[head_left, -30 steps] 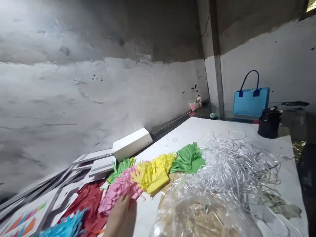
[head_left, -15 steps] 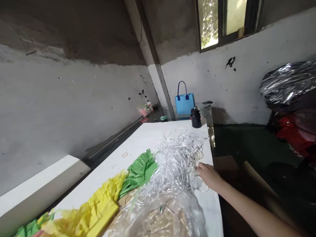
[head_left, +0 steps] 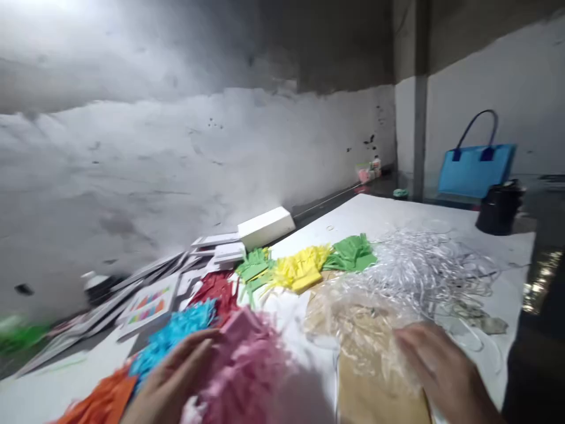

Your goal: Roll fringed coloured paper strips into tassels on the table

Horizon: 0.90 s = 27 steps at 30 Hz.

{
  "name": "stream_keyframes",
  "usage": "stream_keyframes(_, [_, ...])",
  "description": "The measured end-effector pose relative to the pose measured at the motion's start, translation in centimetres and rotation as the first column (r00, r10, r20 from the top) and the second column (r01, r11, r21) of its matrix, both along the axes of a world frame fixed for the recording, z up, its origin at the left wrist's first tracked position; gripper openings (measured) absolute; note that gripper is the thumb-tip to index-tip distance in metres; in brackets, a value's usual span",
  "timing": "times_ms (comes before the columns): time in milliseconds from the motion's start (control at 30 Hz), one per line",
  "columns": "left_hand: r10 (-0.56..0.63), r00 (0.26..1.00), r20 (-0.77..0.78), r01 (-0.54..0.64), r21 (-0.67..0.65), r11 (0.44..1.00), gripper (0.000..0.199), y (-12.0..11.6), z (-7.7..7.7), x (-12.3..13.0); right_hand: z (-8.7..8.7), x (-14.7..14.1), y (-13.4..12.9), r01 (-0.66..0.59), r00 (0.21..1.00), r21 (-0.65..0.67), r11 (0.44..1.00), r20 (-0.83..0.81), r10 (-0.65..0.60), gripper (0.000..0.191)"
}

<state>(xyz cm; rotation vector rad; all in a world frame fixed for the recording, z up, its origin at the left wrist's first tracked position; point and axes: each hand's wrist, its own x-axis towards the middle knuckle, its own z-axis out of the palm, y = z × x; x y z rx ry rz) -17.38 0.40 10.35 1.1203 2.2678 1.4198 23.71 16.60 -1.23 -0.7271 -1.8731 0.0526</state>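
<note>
My left hand [head_left: 176, 374] is at the bottom, its fingers curled against the left edge of a pink fringed paper bundle [head_left: 247, 365], which is smeared by motion and casts a shadow on the white tabletop. The thumb is hidden. My right hand [head_left: 441, 368] has its fingers stretched out beside a clear plastic bag [head_left: 366, 318] lying over flat brown sheets [head_left: 375, 388]; nothing shows in its grasp. Just left of the pink bundle lie blue fringed paper [head_left: 180, 330] and orange fringed paper [head_left: 99, 400]. Dark red fringed paper [head_left: 218, 294] is behind.
Yellow [head_left: 300, 265] and green fringed bundles [head_left: 351, 253] lie farther back, beside tangled white string [head_left: 424, 265]. A white box [head_left: 265, 227] and stacked cards [head_left: 150, 300] line the wall side. A black container [head_left: 498, 209] and blue bag [head_left: 477, 171] stand at the far right.
The view has swung left and down. My right hand has left the edge of the string and is now by the plastic bag. My left hand has come into view at the pink bundle.
</note>
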Motion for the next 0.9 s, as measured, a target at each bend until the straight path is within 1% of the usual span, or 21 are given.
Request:
stream_keyframes(33, [-0.074, 0.978, 0.197, 0.086, -0.052, 0.995, 0.066, -0.9, -1.0, 2.2, 1.4, -2.4, -2.1, -0.169, 0.985, 0.007, 0.986, 0.024, 0.169, 0.019])
stream_keyframes(67, [-0.097, 0.937, 0.335, 0.118, -0.043, 0.992, 0.061, -1.6, -2.1, 4.4, 2.6, -4.8, -4.1, -0.297, 0.954, 0.0, 0.955, 0.033, 0.297, 0.021])
stream_keyframes(100, [-0.113, 0.907, 0.406, 0.124, 0.001, 0.992, 0.055, -2.1, -3.4, 6.4, 3.5, -7.1, -5.9, -0.425, 0.905, 0.065, 0.903, 0.049, 0.423, 0.019])
stream_keyframes(133, [-0.137, 0.878, 0.458, 0.136, 0.036, 0.99, 0.05, -2.5, -4.6, 8.1, 4.1, -9.3, -7.5, -0.485, 0.874, 0.086, 0.87, 0.024, 0.485, 0.015])
stream_keyframes(200, [-0.135, 0.871, 0.472, 0.106, 0.086, 0.991, 0.047, -3.5, -6.9, 10.5, 4.2, -12.9, -10.0, -0.509, 0.861, 0.051, 0.859, 0.022, 0.509, 0.008])
stream_keyframes(267, [-0.099, 0.88, 0.464, 0.056, 0.105, 0.993, 0.05, -4.7, -8.7, 11.7, 3.3, -15.1, -11.6, -0.481, 0.87, -0.028, 0.876, 0.112, 0.481, 0.013])
stream_keyframes(333, [-0.053, 0.87, 0.489, -0.009, 0.124, 0.992, 0.055, -5.9, -10.3, 12.3, 2.0, -16.0, -12.6, -0.467, 0.858, -0.069, 0.882, 0.207, 0.471, 0.008])
stream_keyframes(367, [-0.032, 0.861, 0.507, -0.042, 0.134, 0.99, 0.056, -6.4, -11.1, 12.6, 1.5, -16.0, -13.0, -0.474, 0.849, -0.085, 0.876, 0.219, 0.481, 0.007])
stream_keyframes(433, [-0.006, 0.855, 0.518, -0.089, 0.158, 0.983, 0.057, -7.2, -12.6, 13.1, 0.7, -15.8, -13.5, -0.489, 0.849, -0.153, 0.859, 0.142, 0.508, 0.015])
stream_keyframes(467, [-0.007, 0.862, 0.508, -0.095, 0.174, 0.98, 0.058, -7.5, -13.2, 13.4, 0.6, -15.7, -13.6, -0.497, 0.849, -0.224, 0.838, 0.077, 0.523, 0.015])
stream_keyframes(500, [-0.017, 0.868, 0.496, -0.09, 0.191, 0.977, 0.058, -7.7, -13.7, 13.7, 0.6, -15.6, -13.6, -0.5, 0.849, -0.314, 0.807, 0.006, 0.529, 0.014])
stream_keyframes(533, [-0.031, 0.872, 0.489, -0.084, 0.211, 0.974, 0.058, -7.8, -14.1, 14.0, 0.7, -15.5, -13.5, -0.502, 0.848, -0.412, 0.76, -0.063, 0.526, 0.013])
stream_keyframes(567, [-0.049, 0.872, 0.487, -0.077, 0.234, 0.969, 0.057, -7.8, -14.4, 14.2, 0.9, -15.5, -13.3, -0.507, 0.842, -0.508, 0.696, -0.12, 0.526, 0.014])
stream_keyframes(633, [-0.079, 0.876, 0.475, -0.057, 0.266, 0.962, 0.052, -7.8, -14.4, 14.3, 1.5, -15.5, -12.7, -0.537, 0.802, -0.656, 0.53, -0.2, 0.563, 0.018])
stream_keyframes(667, [-0.089, 0.883, 0.461, -0.044, 0.271, 0.962, 0.05, -7.7, -14.2, 14.2, 1.8, -15.6, -12.4, -0.554, 0.772, -0.699, 0.452, -0.228, 0.593, 0.019])
stream_keyframes(700, [-0.099, 0.891, 0.444, -0.027, 0.27, 0.963, 0.048, -7.7, -14.0, 14.1, 2.1, -15.6, -12.2, -0.565, 0.745, -0.723, 0.398, -0.24, 0.622, 0.019])
stream_keyframes(733, [-0.108, 0.897, 0.429, -0.009, 0.262, 0.965, 0.046, -7.6, -13.7, 14.0, 2.3, -15.6, -11.9, -0.565, 0.729, -0.733, 0.378, -0.229, 0.645, 0.019])
stream_keyframes(767, [-0.116, 0.899, 0.423, 0.007, 0.251, 0.968, 0.046, -7.6, -13.5, 13.9, 2.5, -15.6, -11.8, -0.554, 0.731, -0.728, 0.403, -0.194, 0.654, 0.018])
stream_keyframes(800, [-0.119, 0.897, 0.427, 0.015, 0.241, 0.971, 0.046, -7.6, -13.4, 13.8, 2.6, -15.6, -11.7, -0.534, 0.749, -0.704, 0.467, -0.139, 0.648, 0.017])
stream_keyframes(867, [-0.107, 0.886, 0.452, 0.004, 0.223, 0.975, 0.047, -7.6, -13.5, 13.7, 2.6, -15.5, -11.9, -0.519, 0.773, -0.568, 0.638, 0.005, 0.634, 0.019])
stream_keyframes(900, [-0.094, 0.88, 0.466, -0.01, 0.217, 0.976, 0.048, -7.6, -13.6, 13.6, 2.6, -15.4, -12.1, -0.532, 0.769, -0.47, 0.704, 0.08, 0.635, 0.02])
